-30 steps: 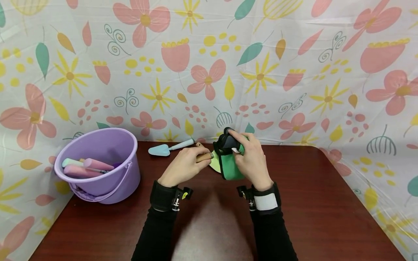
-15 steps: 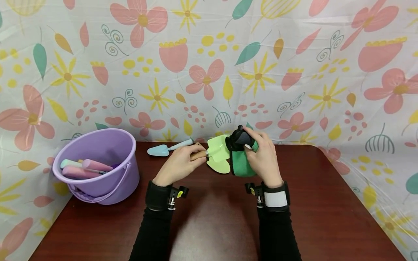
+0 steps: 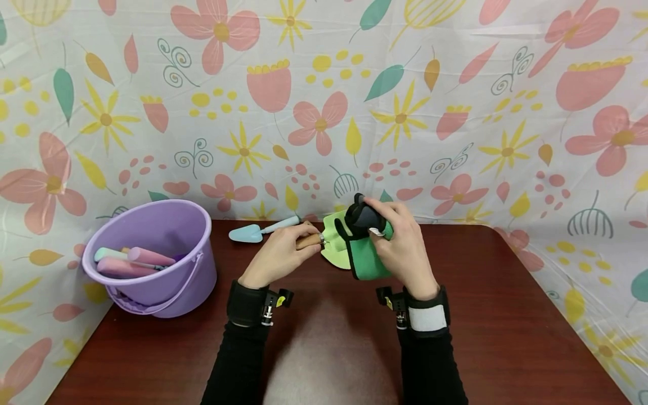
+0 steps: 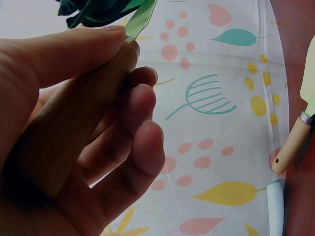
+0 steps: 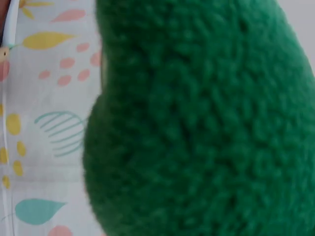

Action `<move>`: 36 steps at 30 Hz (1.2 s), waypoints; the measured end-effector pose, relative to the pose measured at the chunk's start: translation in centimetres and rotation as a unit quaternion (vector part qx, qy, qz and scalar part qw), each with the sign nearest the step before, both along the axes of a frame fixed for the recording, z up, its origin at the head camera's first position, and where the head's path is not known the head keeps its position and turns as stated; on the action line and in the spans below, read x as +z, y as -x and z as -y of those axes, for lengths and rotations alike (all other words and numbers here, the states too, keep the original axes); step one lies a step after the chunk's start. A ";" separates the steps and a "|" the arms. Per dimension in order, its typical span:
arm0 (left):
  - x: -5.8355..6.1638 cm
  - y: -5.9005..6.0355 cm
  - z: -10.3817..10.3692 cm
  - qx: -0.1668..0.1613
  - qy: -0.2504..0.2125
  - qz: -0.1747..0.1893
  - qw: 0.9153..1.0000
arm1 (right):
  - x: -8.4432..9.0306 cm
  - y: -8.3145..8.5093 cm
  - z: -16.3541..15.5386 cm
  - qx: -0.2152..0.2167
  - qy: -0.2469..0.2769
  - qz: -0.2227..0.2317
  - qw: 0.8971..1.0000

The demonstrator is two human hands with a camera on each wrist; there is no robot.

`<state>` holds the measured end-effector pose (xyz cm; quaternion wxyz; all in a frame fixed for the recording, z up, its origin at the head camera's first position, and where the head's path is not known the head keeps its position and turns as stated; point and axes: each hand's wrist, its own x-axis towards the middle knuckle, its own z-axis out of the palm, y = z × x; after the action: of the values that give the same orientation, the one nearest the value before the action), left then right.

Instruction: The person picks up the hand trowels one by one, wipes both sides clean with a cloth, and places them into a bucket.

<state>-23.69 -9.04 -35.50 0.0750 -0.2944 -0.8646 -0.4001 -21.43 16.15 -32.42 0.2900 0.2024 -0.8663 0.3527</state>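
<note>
My left hand (image 3: pixel 280 252) grips the wooden handle (image 4: pixel 74 123) of a small garden trowel with a light green blade (image 3: pixel 330 229), held above the table. My right hand (image 3: pixel 402 239) holds a green fleecy cloth (image 3: pixel 369 260) with black edging and a dark grey bunched part, curled in its fingers. The cloth covers the right part of the trowel's blade. Green pile fills most of the right wrist view, hiding the fingers there. Below the held trowel lies a second light green trowel (image 4: pixel 294 142), also wooden-handled, mostly hidden in the head view.
A pale blue trowel (image 3: pixel 246 233) lies at the table's back edge, by the flowered curtain (image 3: pixel 324 73). On the left stands a purple bucket (image 3: pixel 187 287) with several pastel-handled tools (image 3: pixel 147 256) inside. The brown table (image 3: pixel 506 315) extends to the right.
The cloth slid right along the held trowel, baring its blade, then came back left over part of it. The left hand shifted slightly left, then stayed nearly still.
</note>
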 end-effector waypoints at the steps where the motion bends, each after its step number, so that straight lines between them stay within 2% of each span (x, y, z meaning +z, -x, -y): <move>1: 0.0 0.0 0.0 0.002 0.001 0.000 1.000 | 0.0 -0.1 0.2 0.008 -0.005 -0.003 1.000; 11: 0.0 0.1 -0.4 0.008 -0.006 0.011 1.000 | -0.2 -0.5 2.2 0.046 -0.047 0.006 0.998; 18: 0.2 0.0 -0.5 0.011 0.005 0.016 1.000 | -0.6 -0.3 3.1 0.065 -0.064 0.005 0.996; 23: 0.4 0.0 -0.5 0.009 0.005 0.010 1.000 | -0.8 -0.1 2.9 0.057 -0.065 0.010 0.996; 36: 0.2 -0.2 -0.3 0.003 0.004 -0.002 1.000 | -1.0 0.6 1.1 0.006 -0.055 0.033 0.998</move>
<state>-23.44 -8.77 -35.33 0.0767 -0.2929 -0.8670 -0.3957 -22.07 15.00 -33.43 0.2478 0.2111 -0.8922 0.3130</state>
